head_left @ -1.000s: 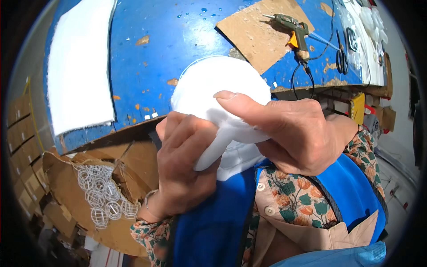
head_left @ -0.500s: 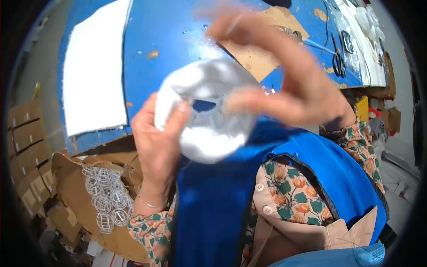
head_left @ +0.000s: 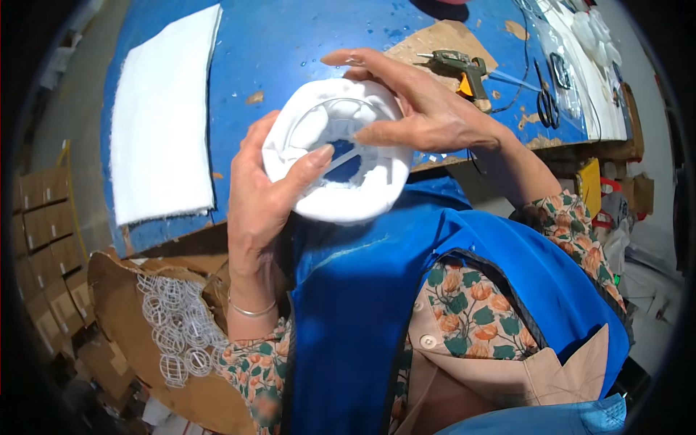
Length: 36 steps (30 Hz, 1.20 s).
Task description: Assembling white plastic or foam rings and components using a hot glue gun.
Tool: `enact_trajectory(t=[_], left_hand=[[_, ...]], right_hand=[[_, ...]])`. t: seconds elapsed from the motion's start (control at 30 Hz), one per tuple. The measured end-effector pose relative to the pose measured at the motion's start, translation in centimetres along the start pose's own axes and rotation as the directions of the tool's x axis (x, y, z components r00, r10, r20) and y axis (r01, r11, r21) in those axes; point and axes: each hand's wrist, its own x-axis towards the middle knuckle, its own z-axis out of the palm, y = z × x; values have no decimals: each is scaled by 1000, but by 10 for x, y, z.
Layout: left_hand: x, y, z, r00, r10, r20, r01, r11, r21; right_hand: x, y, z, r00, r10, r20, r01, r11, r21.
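Note:
A round white cloth-covered wire frame (head_left: 355,203), shaped like a small lampshade, is held above my lap at the table edge. Its opening faces me, showing a thin wire ring, a pale crossbar and gathered cloth inside. My left hand (head_left: 264,188) grips the left side, thumb over the rim and fingers behind. At the upper right, my right hand (head_left: 428,116) has its thumb inside the opening and its other fingers around the outer edge; the index finger is stretched out past the cloth.
On the blue table (head_left: 268,43) lie a stack of white cloth (head_left: 163,123), a glue gun (head_left: 460,69) on cardboard (head_left: 428,43), and black scissors (head_left: 547,101). A cardboard box (head_left: 123,312) of white wire frames (head_left: 177,326) stands at lower left. Cartons (head_left: 51,232) are stacked beyond.
My right hand, blurred and raised before, has come down onto the rim. The cloth-covered frame has moved up slightly and turned, so its opening shows more. The glue gun is now uncovered.

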Motion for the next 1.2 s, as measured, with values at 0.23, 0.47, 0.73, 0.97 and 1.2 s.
enact_trajectory(t=[0.23,0.47,0.73,0.97,1.2], left_hand=[[-5,-16,15,990,128,-66,-125,991,51],[-42,-20,16,910,415,-15,-404,893,200],[-66,-1,25,849,498,179,-517,710,478],[-64,-5,33,840,523,147,-526,715,461],[-65,-2,31,848,502,171,-513,694,505]], right_hand=[[2,-14,7,998,48,-29,-50,995,-82],[-35,-39,18,984,-161,-79,138,961,-239],[-55,-49,13,986,-167,-6,159,947,-280],[-49,-48,10,974,-220,58,227,957,-179],[-58,-52,16,988,-128,83,140,977,-159]])
